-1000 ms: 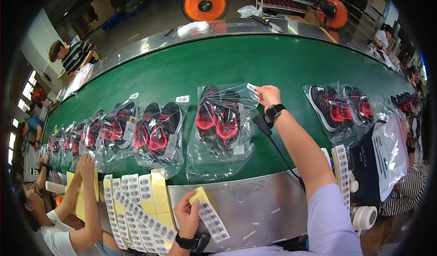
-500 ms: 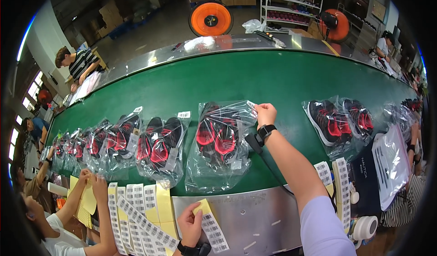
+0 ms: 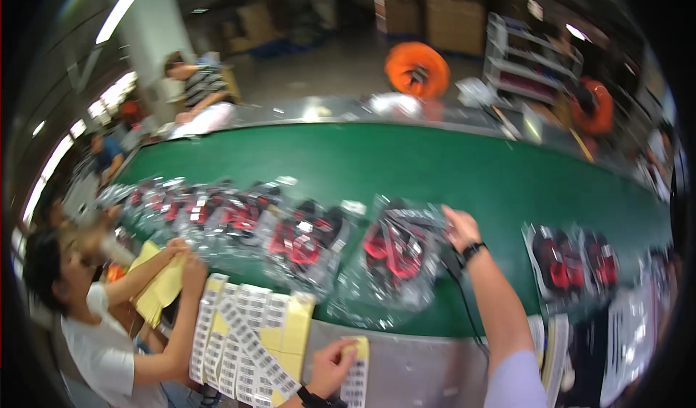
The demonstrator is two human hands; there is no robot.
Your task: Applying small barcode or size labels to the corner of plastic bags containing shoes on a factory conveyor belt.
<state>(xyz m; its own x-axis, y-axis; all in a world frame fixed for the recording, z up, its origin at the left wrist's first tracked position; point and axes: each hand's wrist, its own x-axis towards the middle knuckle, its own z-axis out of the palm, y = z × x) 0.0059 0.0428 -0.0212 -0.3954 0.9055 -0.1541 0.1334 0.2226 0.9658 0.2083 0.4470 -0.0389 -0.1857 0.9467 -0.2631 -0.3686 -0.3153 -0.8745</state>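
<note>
Holding a yellow-backed label strip [image 3: 354, 382] in my L hand [image 3: 333, 368], thumb & fingers closed on its top end, w/ the rest hanging down by the metal ledge [image 3: 417, 364] nearest me. My R hand [image 3: 462, 229] is out over the green surface [image 3: 449, 161], fingers at the upper R corner of a clear-bagged pr of shoes [image 3: 399, 252], blk w/ red. Pic's blurred there, so can't tell if I'm pinching the plastic or just pressing it. That pr lies on the green, between a row of similar bagged prs [image 3: 304, 238] to the L & more bagged shoes [image 3: 569, 267] well apart to the R. More label strips [image 3: 250, 328] lie side by side, L of my L hand, one slanting across the others. Further L, a co-worker [image 3: 109, 335] has both hands at yellow sheets [image 3: 157, 288].
</note>
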